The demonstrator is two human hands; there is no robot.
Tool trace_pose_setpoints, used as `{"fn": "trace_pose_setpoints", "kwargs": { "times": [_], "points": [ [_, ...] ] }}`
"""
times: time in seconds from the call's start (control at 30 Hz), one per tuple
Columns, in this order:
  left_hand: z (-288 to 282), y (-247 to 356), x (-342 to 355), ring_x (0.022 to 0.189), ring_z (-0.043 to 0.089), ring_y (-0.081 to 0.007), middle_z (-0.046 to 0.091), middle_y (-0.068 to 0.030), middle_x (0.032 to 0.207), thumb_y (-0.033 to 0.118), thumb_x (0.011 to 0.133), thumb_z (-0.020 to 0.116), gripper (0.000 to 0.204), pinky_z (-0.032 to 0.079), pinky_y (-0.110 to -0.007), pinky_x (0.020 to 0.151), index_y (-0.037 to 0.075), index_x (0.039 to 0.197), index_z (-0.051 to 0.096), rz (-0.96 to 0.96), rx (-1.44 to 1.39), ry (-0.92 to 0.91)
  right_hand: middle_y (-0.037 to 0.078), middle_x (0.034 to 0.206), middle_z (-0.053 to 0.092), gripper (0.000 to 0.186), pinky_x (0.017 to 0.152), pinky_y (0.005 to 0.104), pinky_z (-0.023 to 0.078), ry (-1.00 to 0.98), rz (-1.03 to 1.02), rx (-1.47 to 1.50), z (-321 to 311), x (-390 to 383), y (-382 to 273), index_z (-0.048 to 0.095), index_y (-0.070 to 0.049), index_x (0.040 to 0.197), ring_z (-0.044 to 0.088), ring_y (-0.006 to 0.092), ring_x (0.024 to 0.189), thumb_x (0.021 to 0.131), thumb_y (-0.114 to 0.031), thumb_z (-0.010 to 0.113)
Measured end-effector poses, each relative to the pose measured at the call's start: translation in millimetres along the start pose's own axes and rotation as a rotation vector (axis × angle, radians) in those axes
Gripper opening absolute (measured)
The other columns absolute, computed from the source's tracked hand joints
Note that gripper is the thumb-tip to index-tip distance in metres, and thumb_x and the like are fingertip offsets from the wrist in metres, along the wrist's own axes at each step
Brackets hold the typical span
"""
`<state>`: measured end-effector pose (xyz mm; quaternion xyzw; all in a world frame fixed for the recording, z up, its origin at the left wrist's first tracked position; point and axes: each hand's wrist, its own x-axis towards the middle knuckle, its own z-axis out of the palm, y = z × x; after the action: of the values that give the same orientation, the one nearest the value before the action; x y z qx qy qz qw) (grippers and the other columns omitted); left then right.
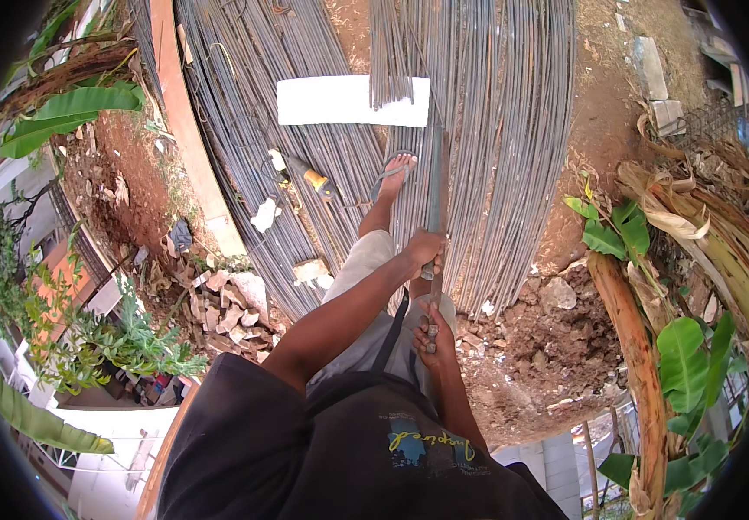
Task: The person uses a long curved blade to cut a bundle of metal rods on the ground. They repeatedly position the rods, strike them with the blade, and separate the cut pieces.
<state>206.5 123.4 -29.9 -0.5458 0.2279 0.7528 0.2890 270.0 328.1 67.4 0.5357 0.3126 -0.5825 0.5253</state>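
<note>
Rods (513, 156), left hand (426, 249), right hand (434, 334), both gripping bar (439, 195)

We see reddish ground (598, 143) bearing long grey metal rods (513, 173), topped by a white panel (327, 102), yellow-and-dark tool (315, 179) and pale block (309, 269).

Lettering stands on the chest of the black T-shirt (331, 451), where a yellow cursive word (431, 441), seen inverted, crosses a blue print (409, 452) beside smaller grey capitals (472, 471).
</note>
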Motion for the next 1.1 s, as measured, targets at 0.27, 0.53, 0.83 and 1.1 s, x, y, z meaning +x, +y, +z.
{"fn": "trace_pose_setpoints", "kwargs": {
  "times": [0.27, 0.53, 0.83, 1.1],
  "points": [
    [26, -5, 14, 0.047, 0.048, -0.014, 0.05, -0.0001, 0.063, 0.029, 0.106, 0.056, 0.029, 0.044, -0.033, 0.043, 0.012, 0.082, 0.055, -0.038, -0.168, 0.043, -0.001, 0.064, 0.045, 0.056, 0.037, 0.0257, 0.03, -0.049, 0.003, 0.006, 5, -4, -10, 0.055, -0.007, 0.139, 0.037, 0.0099, 0.045, 0.112, -0.054, 0.044],
    [61, -7, 20, 0.045, 0.052, -0.0184, 0.054, -0.0052, 0.064, 0.038, 0.108, 0.053, 0.04, 0.047, -0.038, 0.04, 0.008, 0.083, 0.055, -0.019, -0.001, 0.174, -0.002, 0.065, 0.046, 0.053, 0.036, 0.0241, 0.028, -0.021, -0.014, 0.045, -15, -4, -19, 0.059, -0.004, 0.133, 0.037, 0.0092, 0.046, 0.11, -0.052, 0.051],
    [97, -46, 75, 0.044, 0.052, -0.0227, 0.053, -0.0116, 0.061, 0.031, 0.106, 0.048, 0.038, 0.045, -0.041, 0.041, 0.0, 0.085, 0.055, 0.026, 0.045, 0.303, -0.002, 0.069, 0.049, 0.044, 0.035, 0.0236, 0.031, -0.103, 0.006, 0.106, -66, 14, -49, 0.062, -0.003, 0.127, 0.038, 0.0085, 0.046, 0.112, -0.043, 0.052],
    [131, -37, 78, 0.044, 0.051, -0.0229, 0.055, -0.0136, 0.061, 0.025, 0.105, 0.048, 0.035, 0.044, -0.041, 0.041, -0.002, 0.084, 0.055, 0.023, -0.01, 0.346, 0.003, 0.08, 0.055, 0.032, 0.037, 0.0226, 0.037, -0.337, -0.004, 0.333, -68, -4, -91, 0.061, 0.004, 0.123, 0.043, 0.0099, 0.054, 0.111, -0.023, 0.05]
  ]
}}
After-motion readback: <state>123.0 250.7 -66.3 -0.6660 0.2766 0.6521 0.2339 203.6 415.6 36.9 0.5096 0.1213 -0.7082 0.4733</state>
